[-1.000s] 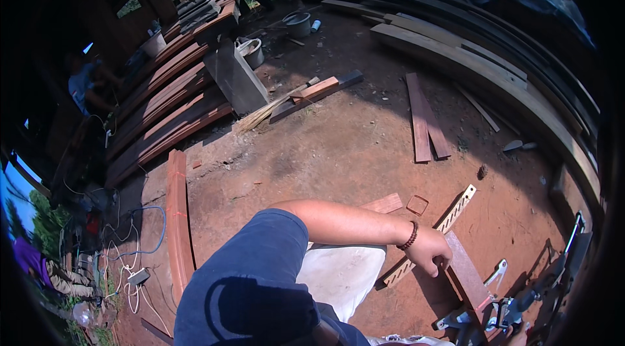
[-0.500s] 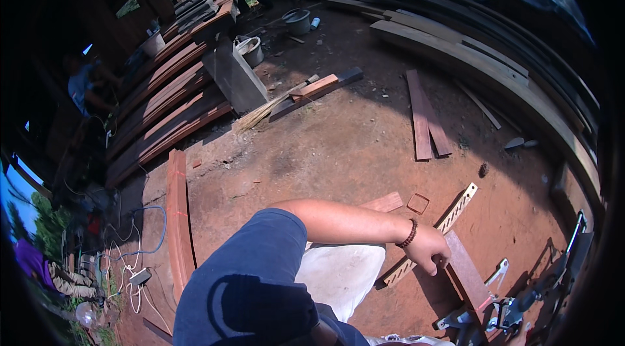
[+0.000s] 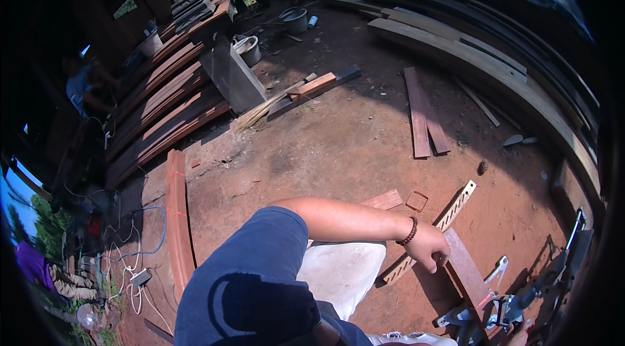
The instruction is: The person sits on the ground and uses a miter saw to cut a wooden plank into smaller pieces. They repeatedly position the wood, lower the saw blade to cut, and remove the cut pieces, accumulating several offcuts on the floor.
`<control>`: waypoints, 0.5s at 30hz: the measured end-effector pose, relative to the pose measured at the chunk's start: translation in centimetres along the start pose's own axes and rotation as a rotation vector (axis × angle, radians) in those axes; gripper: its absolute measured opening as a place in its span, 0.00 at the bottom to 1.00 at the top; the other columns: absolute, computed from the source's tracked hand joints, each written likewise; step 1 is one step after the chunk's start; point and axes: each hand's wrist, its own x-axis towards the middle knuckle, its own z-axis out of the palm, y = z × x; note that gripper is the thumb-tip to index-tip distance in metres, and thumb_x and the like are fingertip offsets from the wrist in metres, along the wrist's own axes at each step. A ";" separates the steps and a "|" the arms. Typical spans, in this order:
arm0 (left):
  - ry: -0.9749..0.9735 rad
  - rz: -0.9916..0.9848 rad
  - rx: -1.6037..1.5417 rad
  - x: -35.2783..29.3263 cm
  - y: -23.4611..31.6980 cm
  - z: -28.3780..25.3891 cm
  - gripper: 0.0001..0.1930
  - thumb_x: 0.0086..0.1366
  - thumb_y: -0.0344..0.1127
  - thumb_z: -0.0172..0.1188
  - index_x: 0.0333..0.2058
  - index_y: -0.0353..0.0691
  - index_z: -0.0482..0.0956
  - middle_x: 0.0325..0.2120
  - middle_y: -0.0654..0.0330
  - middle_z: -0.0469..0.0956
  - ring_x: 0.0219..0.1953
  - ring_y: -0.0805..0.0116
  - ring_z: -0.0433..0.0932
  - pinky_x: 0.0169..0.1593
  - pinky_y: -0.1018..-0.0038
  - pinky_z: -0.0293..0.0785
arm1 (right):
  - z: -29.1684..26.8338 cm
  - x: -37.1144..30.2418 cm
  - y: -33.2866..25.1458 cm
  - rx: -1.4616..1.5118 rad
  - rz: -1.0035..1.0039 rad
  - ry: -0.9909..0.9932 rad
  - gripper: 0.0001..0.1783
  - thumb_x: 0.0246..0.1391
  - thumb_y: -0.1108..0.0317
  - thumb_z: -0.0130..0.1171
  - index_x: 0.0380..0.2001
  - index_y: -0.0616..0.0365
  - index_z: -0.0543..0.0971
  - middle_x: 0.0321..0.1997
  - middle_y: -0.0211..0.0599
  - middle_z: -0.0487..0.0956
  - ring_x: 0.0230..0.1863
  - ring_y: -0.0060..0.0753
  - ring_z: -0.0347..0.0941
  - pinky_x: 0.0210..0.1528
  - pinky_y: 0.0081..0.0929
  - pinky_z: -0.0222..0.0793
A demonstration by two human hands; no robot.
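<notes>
My left hand point(image 3: 431, 249), with a dark bead bracelet on its wrist, is closed at the near-left end of a reddish-brown wooden board point(image 3: 467, 264), its fingers curled down over the edge. The board runs toward the lower right, where a metal tool point(image 3: 508, 307) with silver brackets and a dark body stands against it. A thin reddish line crosses the board near that tool. At the lower right edge, my right hand point(image 3: 519, 333) shows only in part, fingers bent beside the tool; what they hold is hidden. Under my left wrist lies a pale slotted strip point(image 3: 457, 206).
Long reddish beams point(image 3: 177, 216) lie at left, with stacked planks point(image 3: 163, 105) beyond them. Tangled cables point(image 3: 137, 274) are on the ground at left. Two loose boards point(image 3: 418, 111), a straw broom point(image 3: 270, 105) and long timbers point(image 3: 456, 53) lie farther off. Another person point(image 3: 81, 89) is at far left.
The view has shifted very slightly. My left hand stays on the board; the right hand shows a little more beside the tool.
</notes>
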 end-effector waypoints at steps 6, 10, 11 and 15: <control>-0.036 -0.031 0.022 -1.0 1.0 -0.4 0.20 0.59 0.43 0.66 0.46 0.38 0.81 0.38 0.52 0.84 0.42 0.58 0.83 0.45 0.64 0.78 | 0.3 0.1 -1.1 0.083 -0.064 0.074 0.21 0.58 0.57 0.60 0.47 0.61 0.78 0.36 0.53 0.81 0.35 0.53 0.79 0.38 0.43 0.74; -0.034 0.013 0.036 -1.1 -0.3 -0.3 0.20 0.59 0.43 0.66 0.46 0.37 0.80 0.37 0.52 0.84 0.41 0.58 0.83 0.45 0.65 0.78 | 1.7 0.7 0.0 0.198 -0.242 0.250 0.20 0.58 0.59 0.60 0.48 0.62 0.77 0.36 0.53 0.81 0.35 0.51 0.79 0.38 0.41 0.74; -0.045 -0.001 0.054 -0.9 0.0 -0.8 0.20 0.60 0.43 0.66 0.47 0.37 0.80 0.37 0.51 0.84 0.41 0.58 0.83 0.45 0.65 0.78 | 2.5 1.2 0.3 0.215 -0.287 0.316 0.20 0.58 0.59 0.60 0.48 0.62 0.77 0.37 0.52 0.81 0.36 0.50 0.79 0.38 0.41 0.74; -0.101 -0.046 0.059 -0.6 1.2 -1.7 0.19 0.62 0.41 0.64 0.47 0.34 0.79 0.37 0.52 0.84 0.41 0.58 0.84 0.46 0.65 0.79 | -0.9 1.4 -1.9 0.171 0.188 -0.219 0.27 0.56 0.68 0.61 0.60 0.58 0.72 0.48 0.54 0.79 0.47 0.55 0.78 0.47 0.42 0.73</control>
